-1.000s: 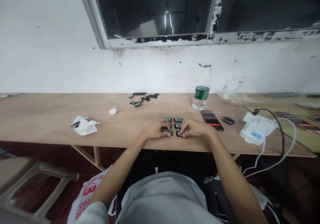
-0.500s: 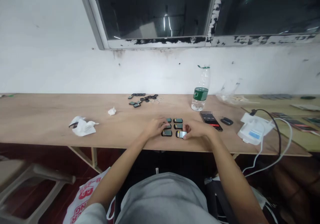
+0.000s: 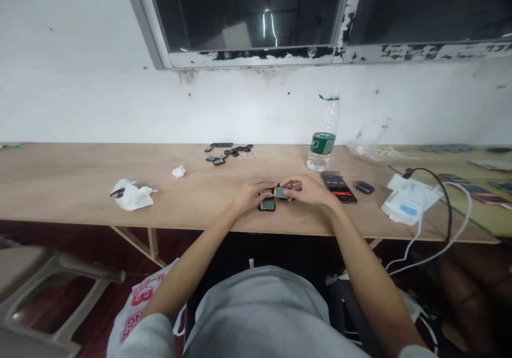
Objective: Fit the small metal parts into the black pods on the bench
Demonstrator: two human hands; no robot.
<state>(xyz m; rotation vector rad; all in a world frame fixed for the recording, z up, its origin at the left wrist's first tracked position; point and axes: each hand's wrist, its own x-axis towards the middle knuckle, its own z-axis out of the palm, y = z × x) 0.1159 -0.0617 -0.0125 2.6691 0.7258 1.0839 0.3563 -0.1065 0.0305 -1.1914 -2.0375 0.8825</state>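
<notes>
With both forearms reaching up from the lower edge of the view and angling inward, the hands meet close together, palms down, low over the front part of the tabletop [image 3: 192, 203]. Between them lies a small screen module [image 3: 282, 192], dark-framed with a grey-green face, gripped at its outer end by the thumb and fingers of the right hand [image 3: 307, 190]. Bent fingers of the left hand [image 3: 250, 197] reach over dark pieces at the module's other side; whether they pinch anything cannot be told. Just nearer the body than the left fingertips, a second module [image 3: 267, 205] lies flat.

Beyond the right hand stands an upright clear bottle [image 3: 321, 144] with a green label, its lower part holding clear liquid. Farther out on that side, a clear plastic bag [image 3: 374, 152] lies crumpled, with thin pale sticks at it. Below the tabletop, beside the left forearm, hangs or rests a white bag [image 3: 138, 304] with red print, its contents hidden. Past the left hand, toward the wall, loose modules [image 3: 228, 152] lie grouped, and a phone [image 3: 339, 188] lies just outward of the right hand.
</notes>
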